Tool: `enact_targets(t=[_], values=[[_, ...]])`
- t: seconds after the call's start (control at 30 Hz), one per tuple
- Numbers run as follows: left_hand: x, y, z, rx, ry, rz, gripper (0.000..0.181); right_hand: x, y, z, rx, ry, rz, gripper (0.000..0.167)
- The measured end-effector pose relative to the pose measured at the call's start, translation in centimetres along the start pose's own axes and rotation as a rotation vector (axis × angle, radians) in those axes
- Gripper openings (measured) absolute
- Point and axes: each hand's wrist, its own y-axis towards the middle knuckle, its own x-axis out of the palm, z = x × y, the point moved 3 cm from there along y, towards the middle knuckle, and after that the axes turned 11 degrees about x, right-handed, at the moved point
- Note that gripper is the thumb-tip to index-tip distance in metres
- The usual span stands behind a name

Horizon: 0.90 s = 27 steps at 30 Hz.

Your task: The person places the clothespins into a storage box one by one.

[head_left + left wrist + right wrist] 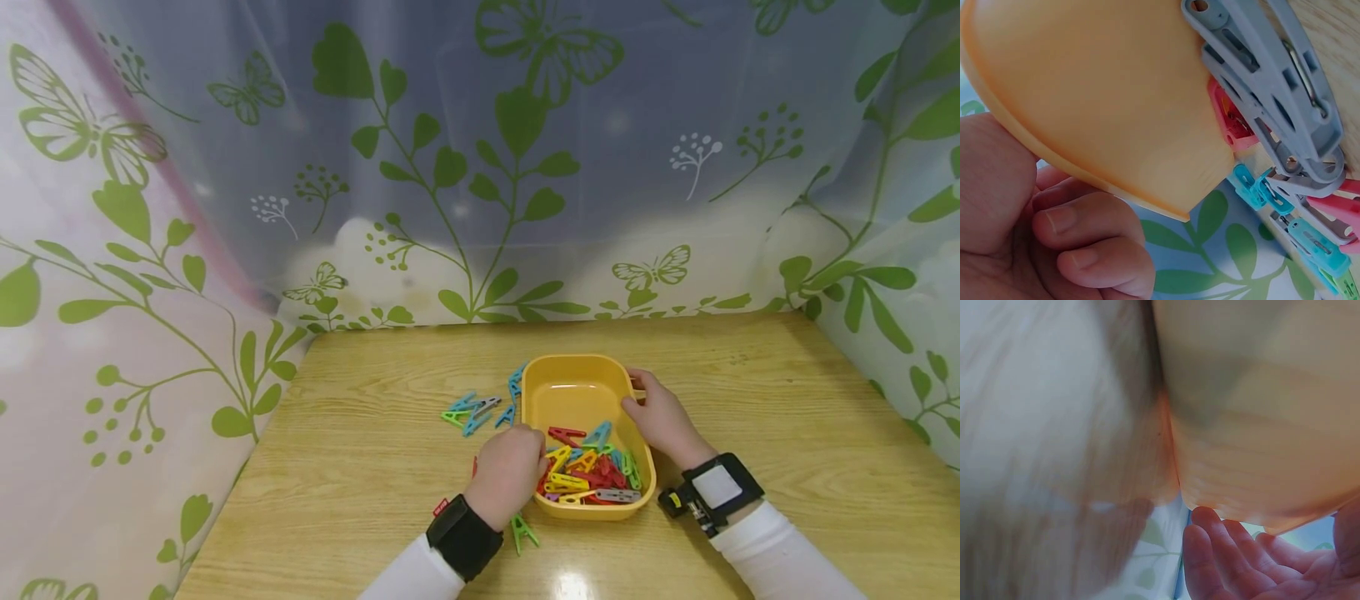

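A yellow plastic tub (577, 400) stands on the table, with many mixed-colour clothespins (592, 477) heaped in its near half. At its left rim, my left hand (504, 471) grips the edge with curled fingers. My right hand (667, 427) holds the opposite rim, thumb at the edge and fingers along the outside. In the left wrist view, a grey clothespin (1272, 81) and a red clothespin (1232, 119) lie beside the tub's outer wall (1097, 94). The right wrist view has the fingers (1222, 556) under the tub's wall (1266, 425).
Blue, green and grey clothespins (471, 412) lie loose on the wooden table (360, 433) left of the tub. A green clothespin (522, 533) lies near the left wrist. A patterned curtain (450, 167) hangs behind the table and along both sides.
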Motion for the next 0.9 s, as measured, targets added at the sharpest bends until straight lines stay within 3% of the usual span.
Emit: enact_targets(t=[0.17, 0.4, 0.6, 0.73, 0.9], values=[[-0.1, -0.1, -0.1, -0.004, -0.029, -0.012, 0.02, 0.0, -0.1, 0.0, 0.005, -0.001, -0.003, 0.055], [-1.7, -0.5, -1.2, 0.008, -0.09, 0.152, 0.014, 0.0, -0.2, -0.2, 0.006, -0.002, 0.0, 0.055], [-3.5, -1.3, -3.3, -0.064, -0.139, 0.227, 0.014, 0.0, -0.2, -0.2, 0.016, -0.005, 0.0, 0.055], [-3.9, -2.2, -4.7, -0.094, -0.131, 0.233, 0.013, 0.0, -0.2, -0.2, 0.019, -0.005, -0.003, 0.055], [-3.1, -3.5, -6.0, -0.117, -0.105, 0.147, 0.017, 0.0, -0.2, -0.1, 0.018, -0.004, -0.007, 0.056]])
